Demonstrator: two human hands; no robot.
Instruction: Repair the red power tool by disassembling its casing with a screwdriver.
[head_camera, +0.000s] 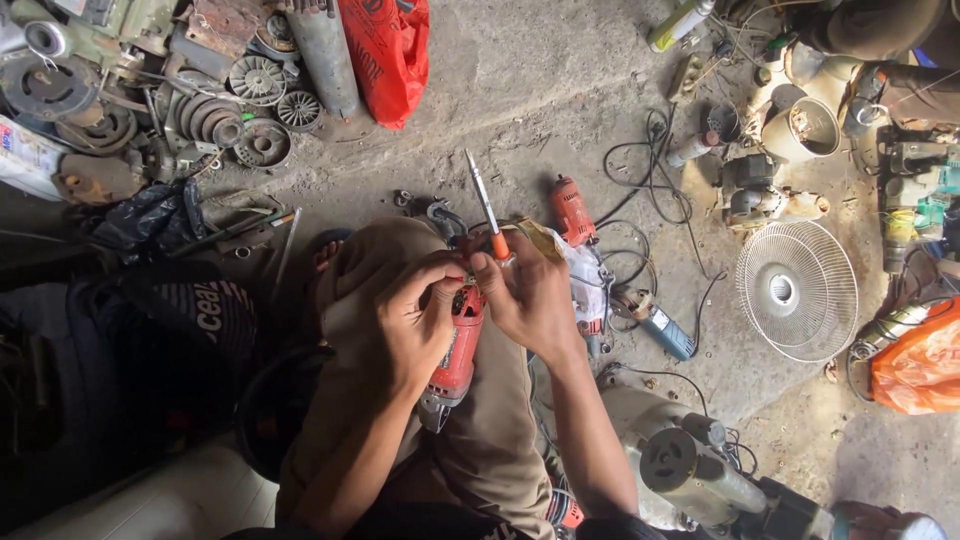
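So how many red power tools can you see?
2: one red tool on the lap under the left hand, another on the floor beyond the right hand. Clutter may hide more.

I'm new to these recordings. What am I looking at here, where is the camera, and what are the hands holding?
There is one picture, from a camera on the person's head looking down at their lap and a concrete floor. The left hand grips a red power tool resting on the knee. The right hand holds a screwdriver with an orange handle, tip pointing away. Around lie a second red tool, a white fan grille, black cables and metal discs.
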